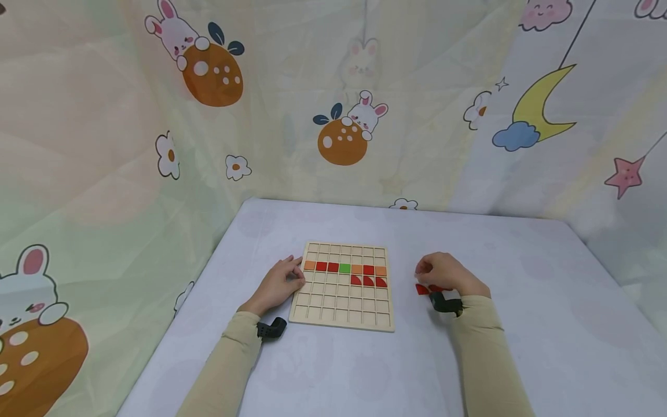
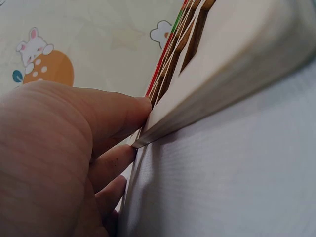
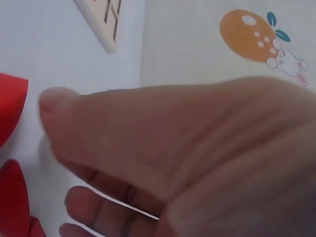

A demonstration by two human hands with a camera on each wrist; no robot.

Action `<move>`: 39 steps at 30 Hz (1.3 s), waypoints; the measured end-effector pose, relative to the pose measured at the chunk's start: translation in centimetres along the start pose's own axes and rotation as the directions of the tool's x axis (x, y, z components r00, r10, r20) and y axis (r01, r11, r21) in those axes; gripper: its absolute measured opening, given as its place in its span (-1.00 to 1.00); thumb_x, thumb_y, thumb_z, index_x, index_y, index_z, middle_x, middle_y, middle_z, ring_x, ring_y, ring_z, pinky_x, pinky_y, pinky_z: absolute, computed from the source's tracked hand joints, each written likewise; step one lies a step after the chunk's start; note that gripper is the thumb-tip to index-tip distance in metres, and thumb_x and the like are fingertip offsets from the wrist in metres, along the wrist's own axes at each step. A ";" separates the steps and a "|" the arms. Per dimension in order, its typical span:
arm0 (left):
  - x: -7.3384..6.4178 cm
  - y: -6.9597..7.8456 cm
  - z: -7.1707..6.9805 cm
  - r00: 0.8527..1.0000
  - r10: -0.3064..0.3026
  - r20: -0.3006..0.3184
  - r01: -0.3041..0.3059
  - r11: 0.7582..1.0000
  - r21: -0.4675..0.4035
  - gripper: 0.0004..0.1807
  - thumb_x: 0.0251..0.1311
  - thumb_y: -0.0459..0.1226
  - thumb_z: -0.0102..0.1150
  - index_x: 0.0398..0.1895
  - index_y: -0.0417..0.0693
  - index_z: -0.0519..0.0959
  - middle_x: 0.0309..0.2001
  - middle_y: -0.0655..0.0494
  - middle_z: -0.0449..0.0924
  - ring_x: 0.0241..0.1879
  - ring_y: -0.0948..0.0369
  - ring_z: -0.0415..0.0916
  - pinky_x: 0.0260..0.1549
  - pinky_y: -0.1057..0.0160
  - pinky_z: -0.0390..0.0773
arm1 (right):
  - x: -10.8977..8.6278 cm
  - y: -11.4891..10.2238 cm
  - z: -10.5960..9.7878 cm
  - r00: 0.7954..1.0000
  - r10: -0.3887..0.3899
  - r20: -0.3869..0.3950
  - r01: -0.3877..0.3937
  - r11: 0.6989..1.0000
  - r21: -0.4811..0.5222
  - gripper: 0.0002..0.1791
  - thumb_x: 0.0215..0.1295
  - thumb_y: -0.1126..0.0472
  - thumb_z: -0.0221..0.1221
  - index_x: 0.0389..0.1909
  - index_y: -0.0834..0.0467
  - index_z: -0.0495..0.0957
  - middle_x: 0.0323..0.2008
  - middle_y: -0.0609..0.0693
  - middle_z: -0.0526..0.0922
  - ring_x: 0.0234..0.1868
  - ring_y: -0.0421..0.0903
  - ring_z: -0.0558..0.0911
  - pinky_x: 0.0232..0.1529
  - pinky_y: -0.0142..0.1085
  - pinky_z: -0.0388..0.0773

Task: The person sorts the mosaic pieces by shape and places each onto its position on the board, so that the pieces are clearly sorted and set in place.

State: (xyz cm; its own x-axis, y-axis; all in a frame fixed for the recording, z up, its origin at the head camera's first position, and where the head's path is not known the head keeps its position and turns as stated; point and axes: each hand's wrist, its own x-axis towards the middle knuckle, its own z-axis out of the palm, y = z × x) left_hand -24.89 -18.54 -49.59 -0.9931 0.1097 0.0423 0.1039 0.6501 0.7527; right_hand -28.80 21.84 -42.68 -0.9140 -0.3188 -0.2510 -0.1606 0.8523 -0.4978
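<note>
A wooden grid board (image 1: 341,301) lies on the table, with a row of orange, red and green squares (image 1: 345,268) in its slots. Below that row, at the right, sit three red curved-edge tiles (image 1: 368,281). My left hand (image 1: 281,281) holds the board's left edge, thumb on the rim and fingers against its side, also seen in the left wrist view. Right of the board, my right hand (image 1: 443,271) hovers with bent fingers just over loose red tiles (image 1: 422,289). In the right wrist view, red tiles (image 3: 11,106) lie beyond the thumb tip; nothing shows between thumb and fingers.
The white table (image 1: 339,370) has a back edge near a patterned fabric wall (image 1: 292,116). Black wrist cameras (image 1: 272,328) sit on both wrists. The board's corner (image 3: 106,39) appears at the top of the right wrist view.
</note>
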 end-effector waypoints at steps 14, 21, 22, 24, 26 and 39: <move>0.0 0.0 0.0 1.000 0.003 -0.001 -0.003 1.000 -0.005 -0.88 0.20 -0.27 0.29 -0.45 0.11 0.56 0.40 0.09 0.32 0.51 0.06 -0.05 0.52 -0.01 -0.16 | 0.0 0.1 0.6 0.994 0.001 0.106 0.002 1.000 -0.027 -0.76 -0.02 0.32 0.41 -0.35 0.18 0.55 -0.43 -0.04 0.58 -0.32 -0.07 0.49 -0.31 -0.28 0.42; 0.0 0.0 0.0 1.000 0.004 0.001 -0.004 1.000 -0.004 -0.88 0.20 -0.27 0.29 -0.44 0.11 0.56 0.41 0.09 0.32 0.51 0.05 -0.04 0.52 -0.02 -0.16 | 0.2 -0.2 1.0 0.998 -0.003 0.067 0.006 0.999 -0.039 -0.82 0.04 0.33 0.35 -0.36 0.16 0.54 -0.45 -0.04 0.54 -0.34 -0.07 0.48 -0.37 -0.30 0.40; 0.0 0.1 0.0 1.000 0.002 0.000 -0.002 1.000 -0.004 -0.88 0.20 -0.27 0.29 -0.44 0.11 0.56 0.41 0.09 0.32 0.51 0.05 -0.05 0.51 -0.03 -0.16 | 0.3 -0.2 1.0 0.998 -0.009 0.059 0.011 0.999 -0.037 -0.83 0.04 0.33 0.34 -0.36 0.17 0.54 -0.44 -0.03 0.54 -0.35 -0.07 0.47 -0.37 -0.30 0.40; -0.1 0.0 0.0 1.000 -0.001 -0.001 0.001 1.000 -0.003 -0.88 0.19 -0.26 0.29 -0.44 0.11 0.56 0.40 0.09 0.32 0.51 0.05 -0.05 0.51 -0.04 -0.15 | 0.5 -0.2 1.1 0.999 -0.015 0.043 0.017 0.999 -0.041 -0.84 0.07 0.32 0.33 -0.34 0.17 0.55 -0.44 -0.03 0.54 -0.36 -0.07 0.47 -0.38 -0.30 0.41; -0.1 0.1 0.0 1.000 -0.004 -0.003 0.004 1.000 -0.003 -0.89 0.19 -0.26 0.30 -0.44 0.11 0.56 0.40 0.10 0.32 0.51 0.05 -0.05 0.51 -0.05 -0.15 | 0.7 -0.2 1.3 0.999 -0.021 0.027 0.022 0.999 -0.038 -0.85 0.09 0.32 0.32 -0.32 0.17 0.55 -0.42 -0.03 0.54 -0.37 -0.07 0.48 -0.39 -0.30 0.42; -0.1 0.0 0.0 1.000 0.006 -0.008 -0.006 1.000 -0.002 -0.88 0.19 -0.27 0.30 -0.44 0.11 0.56 0.40 0.08 0.32 0.51 0.05 -0.04 0.51 -0.04 -0.15 | 1.5 -0.6 2.1 1.000 -0.005 -0.009 0.004 1.000 -0.009 -0.81 0.14 0.32 0.32 -0.23 0.15 0.56 -0.32 0.03 0.55 -0.36 -0.05 0.50 -0.59 -0.31 0.55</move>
State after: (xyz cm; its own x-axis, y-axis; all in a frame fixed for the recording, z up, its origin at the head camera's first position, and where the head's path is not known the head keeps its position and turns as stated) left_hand -24.75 -18.54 -49.64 -0.9928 0.1079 0.0520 0.1098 0.6479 0.7538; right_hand -29.29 20.02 -44.50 -0.9167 -0.3187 -0.2409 -0.1680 0.8546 -0.4913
